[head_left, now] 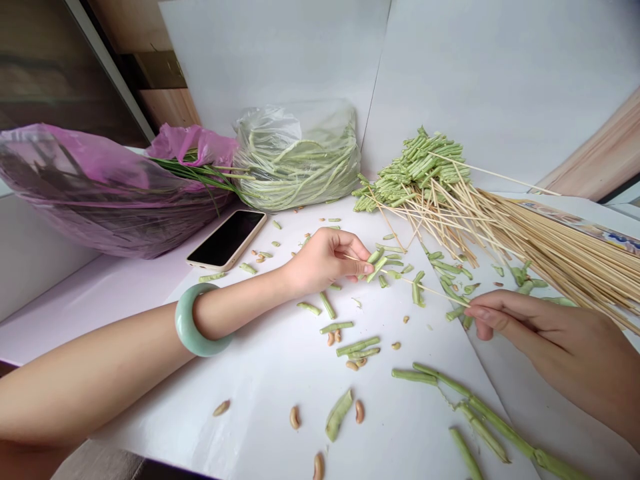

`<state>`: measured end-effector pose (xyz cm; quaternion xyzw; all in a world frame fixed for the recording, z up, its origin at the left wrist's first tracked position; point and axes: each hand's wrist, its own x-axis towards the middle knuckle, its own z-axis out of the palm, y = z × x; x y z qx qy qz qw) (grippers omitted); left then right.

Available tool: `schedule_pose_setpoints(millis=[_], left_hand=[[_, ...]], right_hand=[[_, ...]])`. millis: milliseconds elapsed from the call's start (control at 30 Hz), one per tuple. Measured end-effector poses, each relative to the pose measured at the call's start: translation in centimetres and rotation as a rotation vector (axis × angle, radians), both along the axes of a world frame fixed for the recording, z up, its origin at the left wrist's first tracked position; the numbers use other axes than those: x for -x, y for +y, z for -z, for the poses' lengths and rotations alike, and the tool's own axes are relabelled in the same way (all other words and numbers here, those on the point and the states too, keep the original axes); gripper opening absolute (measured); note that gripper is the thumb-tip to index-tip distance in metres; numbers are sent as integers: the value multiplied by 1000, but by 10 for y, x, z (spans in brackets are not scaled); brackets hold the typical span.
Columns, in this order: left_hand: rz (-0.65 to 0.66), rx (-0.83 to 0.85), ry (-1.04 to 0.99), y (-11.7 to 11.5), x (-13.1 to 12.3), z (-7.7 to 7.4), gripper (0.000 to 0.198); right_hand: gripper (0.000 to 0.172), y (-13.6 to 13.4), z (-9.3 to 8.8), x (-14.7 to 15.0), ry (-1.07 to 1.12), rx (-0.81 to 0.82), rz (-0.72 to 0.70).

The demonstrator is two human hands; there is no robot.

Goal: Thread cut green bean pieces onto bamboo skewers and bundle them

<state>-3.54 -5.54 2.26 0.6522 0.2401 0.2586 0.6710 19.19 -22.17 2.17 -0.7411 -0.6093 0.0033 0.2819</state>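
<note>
Looking down at a white-papered desk (260,400) with both hands working mid-frame. The left hand (325,261), wearing a chunky, glossy pale-green jade bangle (197,320), has a narrow grip, thumb and fingertips pinched on a short green bean piece (376,263). A thin bamboo skewer (425,287) runs straight across to it, though I can't quite tell if the tip has gone through the bean. The right hand (530,327), at the right of the frame, holds that skewer's far end in a narrow pinch.

Around them are cut bean bits (345,347), matte and slightly ridged, plus smooth tan bean seeds (295,417) and a split pod (339,415). Long uncut pods (485,420) sprawl across the lower right. Up top right there's a bristly heap of loaded bean skewers (415,167), with a big fan of bare bamboo skewers (550,247) spreading toward the right edge. Behind the hands sit a crinkly clear plastic bag (295,160) stuffed with coiled long beans and a shiny purple plastic bag (100,193) at upper left. A phone (227,240) in a beige case lies just beyond the left forearm, screen dark
</note>
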Motion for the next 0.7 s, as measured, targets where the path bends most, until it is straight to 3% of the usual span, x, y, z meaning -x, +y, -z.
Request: schedule_pose_setpoints(millis=[100,300,400,533,700], left_hand=[[-18,-14,-18,-2,0,-3,27],[-176,-156,90,1,0,-4,21],[-113,-394,223,5,2,-2,13],[-33,-763,456,6,6,-2,42],[44,-893,624,4,7,-9,34]], right_hand=[[34,0,-2,2,0,-11,78],[33,-3,-3,4,84,-103,292],[33,-5,-1,3,116,-103,317],[33,-5,0,3,119,-115,285],[35,-3,-2,5,115,-88,295]])
